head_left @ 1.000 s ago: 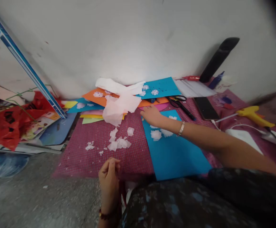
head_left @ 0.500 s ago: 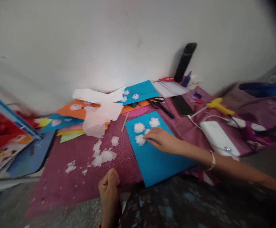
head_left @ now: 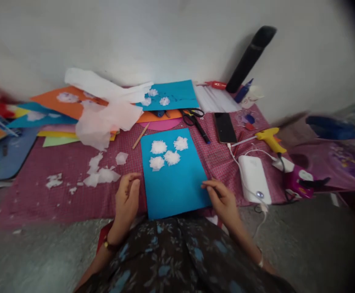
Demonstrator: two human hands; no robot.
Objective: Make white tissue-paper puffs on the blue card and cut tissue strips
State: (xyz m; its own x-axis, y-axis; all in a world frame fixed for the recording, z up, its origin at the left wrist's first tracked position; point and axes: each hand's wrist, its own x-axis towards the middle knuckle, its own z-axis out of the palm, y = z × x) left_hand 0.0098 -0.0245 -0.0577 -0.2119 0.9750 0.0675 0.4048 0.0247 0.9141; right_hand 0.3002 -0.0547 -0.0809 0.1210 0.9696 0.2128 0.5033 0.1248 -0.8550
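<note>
A blue sheet of paper [head_left: 177, 191] lies in front of me, with several fluffy white paper flowers [head_left: 172, 157] clustered on its upper part. Just left of the sheet is my left hand [head_left: 127, 197], open, its fingers loosely curved and nothing in it. My right hand [head_left: 223, 199] is at the sheet's right edge, fingertips over the border and thumb apart from them; it too is open and holds nothing. Whether those fingertips touch the paper is hard to tell. White tissue scraps [head_left: 102, 176] lie to the left of my left hand.
Beyond the sheet are a wooden stick [head_left: 140, 136], scissors [head_left: 190, 116], a marker [head_left: 202, 132] and a second decorated blue sheet [head_left: 177, 95]. A phone [head_left: 225, 128], yellow glue gun [head_left: 270, 138] and cabled white power bank [head_left: 254, 179] lie right. Crumpled tissue [head_left: 107, 122] covers coloured papers left.
My right hand has left the flowers and drawn back to the sheet's right edge. My left hand has uncurled and come up beside the sheet. The camera view has shifted.
</note>
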